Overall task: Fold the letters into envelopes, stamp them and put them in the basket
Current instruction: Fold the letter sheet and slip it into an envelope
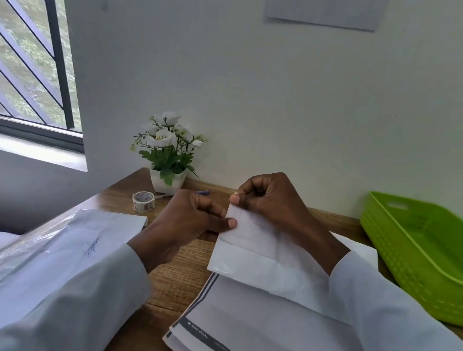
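Observation:
Both hands hold a white envelope [257, 257] above the wooden desk. My left hand [190, 222] pinches its upper left edge with the thumb on top. At the top corner my right hand [272, 203] grips it between thumb and fingers. A folded white sheet seems to sit inside or against the envelope; I cannot tell which. Beneath lies a stack of letters [239, 336] with grey stripes along the edge. The green plastic basket [423, 259] stands at the right, empty as far as I can see.
A clear plastic sleeve of papers [61, 245] lies at the left. A tape roll [143, 201], a pen [195, 193] and a white potted flower [168, 153] stand at the back by the wall. A barred window is at upper left.

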